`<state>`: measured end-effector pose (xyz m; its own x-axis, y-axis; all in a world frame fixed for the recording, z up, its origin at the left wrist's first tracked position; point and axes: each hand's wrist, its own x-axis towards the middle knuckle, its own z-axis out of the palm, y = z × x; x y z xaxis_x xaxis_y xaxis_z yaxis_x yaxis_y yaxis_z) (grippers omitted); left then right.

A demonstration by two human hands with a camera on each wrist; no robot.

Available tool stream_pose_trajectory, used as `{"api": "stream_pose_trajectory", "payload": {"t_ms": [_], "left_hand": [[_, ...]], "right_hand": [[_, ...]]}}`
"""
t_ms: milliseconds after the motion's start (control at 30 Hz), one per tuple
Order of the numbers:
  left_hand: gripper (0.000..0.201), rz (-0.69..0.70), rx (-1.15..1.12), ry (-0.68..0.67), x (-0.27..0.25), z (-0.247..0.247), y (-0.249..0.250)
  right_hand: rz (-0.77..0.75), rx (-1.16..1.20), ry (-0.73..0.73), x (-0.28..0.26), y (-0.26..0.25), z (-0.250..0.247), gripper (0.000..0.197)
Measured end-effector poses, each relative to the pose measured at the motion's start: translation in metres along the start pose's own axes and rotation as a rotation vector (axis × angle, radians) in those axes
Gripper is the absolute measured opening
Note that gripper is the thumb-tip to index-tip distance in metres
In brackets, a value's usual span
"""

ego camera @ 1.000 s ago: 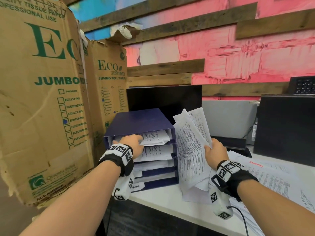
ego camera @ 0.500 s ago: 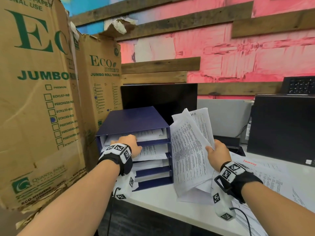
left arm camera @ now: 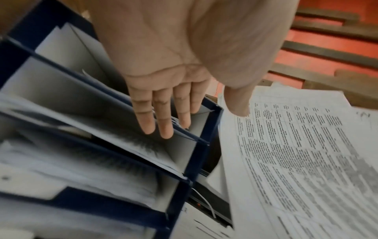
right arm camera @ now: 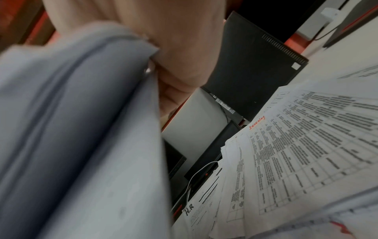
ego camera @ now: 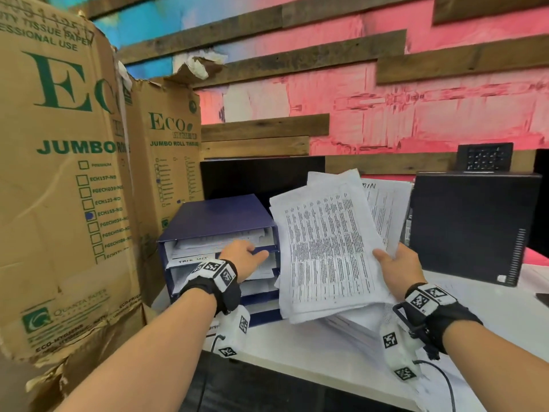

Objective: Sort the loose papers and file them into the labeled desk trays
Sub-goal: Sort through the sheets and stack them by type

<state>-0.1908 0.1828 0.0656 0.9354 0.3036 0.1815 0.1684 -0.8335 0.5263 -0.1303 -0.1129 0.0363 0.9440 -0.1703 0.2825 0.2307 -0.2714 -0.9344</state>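
Navy stacked desk trays (ego camera: 219,215) stand on the white desk, each level holding sheets; a handwritten label (ego camera: 193,260) sits on the second level. My left hand (ego camera: 243,257) is at the front lip under the top tray. In the left wrist view its fingers (left arm camera: 163,116) are straight and lie across the tray fronts (left arm camera: 196,161), holding nothing. My right hand (ego camera: 396,261) grips the lower right corner of a thick sheaf of printed papers (ego camera: 326,248), upright and fanned beside the trays. The sheaf (right arm camera: 81,129) fills the left of the right wrist view.
Two tall cardboard boxes (ego camera: 59,173) (ego camera: 169,150) crowd the trays' left. A dark monitor (ego camera: 261,176) stands behind them, and a black computer case (ego camera: 469,227) at the right. More printed sheets (right arm camera: 306,137) cover the desk, one marked "H.R" (right arm camera: 196,215). The desk's front edge (ego camera: 297,367) is near.
My left hand has slid right along the tray front, from over the top tray's sheets to its lower lip. My right hand has turned the sheaf's printed face more toward me.
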Motion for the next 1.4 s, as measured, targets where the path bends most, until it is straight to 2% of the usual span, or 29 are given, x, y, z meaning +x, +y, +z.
{"api": "stream_pose_trajectory", "payload": {"t_ms": [100, 167, 267, 333, 533, 633, 767, 900, 1033, 1200, 1267, 1400], "left_hand": [[0.073, -0.035, -0.263, -0.101, -0.007, 0.014, 0.015], [0.076, -0.021, -0.398, -0.135, -0.01, 0.021, 0.021], [0.041, 0.018, -0.552, -0.072, -0.015, 0.027, 0.026], [0.026, 0.007, -0.627, 0.007, -0.016, 0.027, 0.023], [0.019, 0.017, -0.573, 0.126, -0.019, 0.019, -0.001], [0.018, -0.007, -0.579, 0.106, -0.024, 0.016, -0.017], [0.029, -0.037, -0.61, 0.049, -0.028, 0.014, -0.039], [0.022, -0.053, -0.646, 0.105, -0.031, 0.015, -0.044], [0.014, -0.144, -0.666, 0.22, -0.033, 0.018, -0.048], [0.005, -0.221, -0.637, 0.227, -0.029, 0.02, -0.06], [0.009, -0.236, -0.635, 0.248, -0.029, 0.023, -0.062], [0.01, -0.233, -0.597, 0.256, -0.028, 0.026, -0.058]], "right_hand": [[0.007, 0.023, -0.034, -0.009, 0.005, -0.018, 0.032], [0.009, 0.02, -0.082, -0.014, 0.006, -0.024, 0.032], [0.019, 0.02, -0.142, -0.018, 0.008, -0.027, 0.031], [0.031, 0.036, -0.177, -0.018, 0.01, -0.026, 0.028], [0.072, 0.169, -0.178, -0.015, 0.015, -0.014, 0.035], [0.079, 0.209, -0.18, -0.014, 0.017, -0.004, 0.035], [0.044, 0.21, -0.25, -0.021, 0.013, 0.012, 0.029], [0.006, 0.193, -0.337, -0.029, 0.011, 0.028, 0.014], [0.065, 0.28, -0.442, -0.039, 0.007, 0.039, 0.017], [0.08, 0.369, -0.483, -0.041, 0.007, 0.042, 0.022], [0.108, 0.393, -0.487, -0.038, 0.009, 0.041, 0.025], [0.098, 0.315, -0.517, -0.034, 0.01, 0.037, 0.02]]}}
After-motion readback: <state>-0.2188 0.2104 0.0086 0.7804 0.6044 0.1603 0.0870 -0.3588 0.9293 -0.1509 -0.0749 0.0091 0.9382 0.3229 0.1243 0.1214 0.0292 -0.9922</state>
